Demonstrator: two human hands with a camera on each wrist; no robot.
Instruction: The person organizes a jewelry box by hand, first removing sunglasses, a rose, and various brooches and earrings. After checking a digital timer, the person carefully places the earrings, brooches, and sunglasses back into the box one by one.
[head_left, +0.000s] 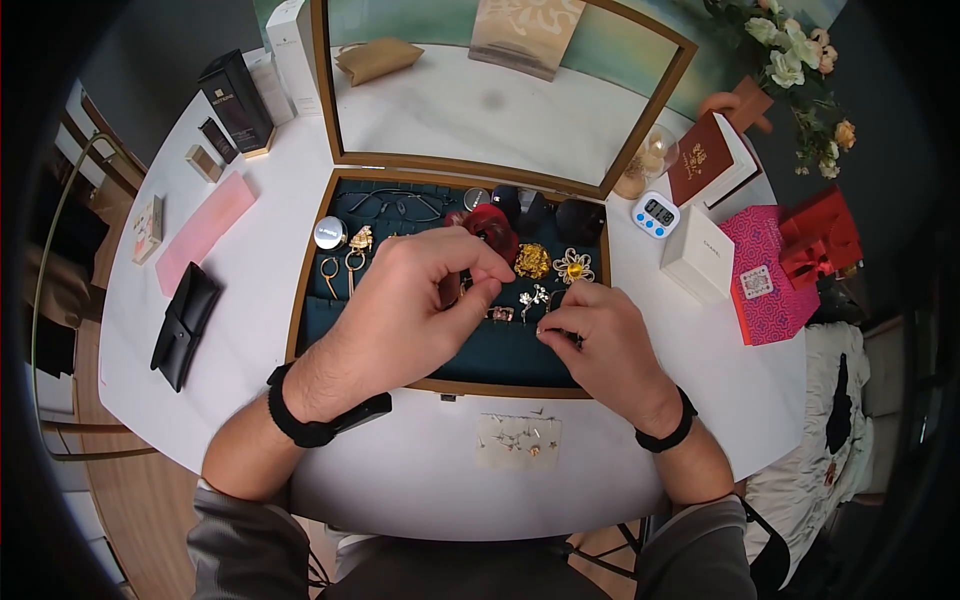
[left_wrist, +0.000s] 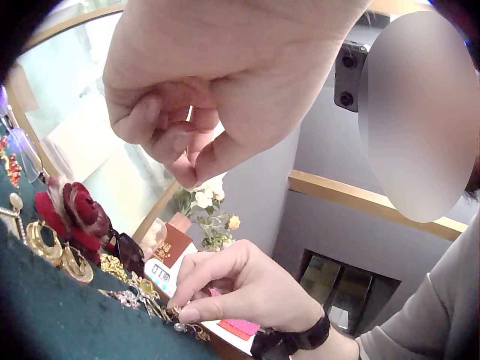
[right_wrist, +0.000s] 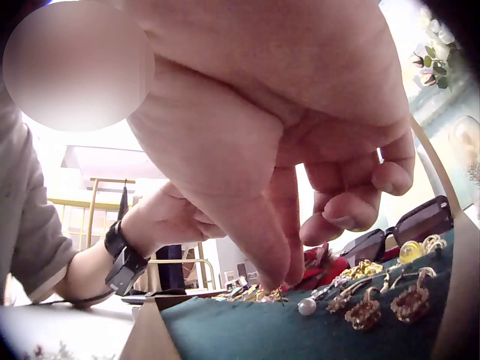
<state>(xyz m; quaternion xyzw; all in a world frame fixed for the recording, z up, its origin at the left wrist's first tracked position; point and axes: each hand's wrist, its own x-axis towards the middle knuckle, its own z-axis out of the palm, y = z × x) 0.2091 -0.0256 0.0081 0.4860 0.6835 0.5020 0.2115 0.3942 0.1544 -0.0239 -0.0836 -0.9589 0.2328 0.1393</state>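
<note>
A wooden jewelry box [head_left: 500, 391] lined in dark green stands with its glass lid [head_left: 327, 110] raised. Over its middle hovers my left hand [head_left: 405, 310], curled, thumb and fingertips meeting; I cannot tell whether something tiny is between them. Low at the box's right side, my right hand [head_left: 610, 340] pinches a small gold piece of jewelry with a pearl [left_wrist: 178, 327] beside the fingertips. Around the hands lie a gold flower brooch [head_left: 532, 262], a brooch with a yellow centre [head_left: 574, 266], a red fabric flower [left_wrist: 75, 214] and gold hoop earrings [left_wrist: 76, 265].
A card of small earrings [head_left: 490, 455] lies before the box. At right are a timer [head_left: 655, 214], a white box [head_left: 697, 250] and a pink patterned box [head_left: 770, 285]. A black case [head_left: 186, 325] and pink strip [head_left: 205, 232] lie left. Sunglasses [right_wrist: 420, 223] lie inside at the back.
</note>
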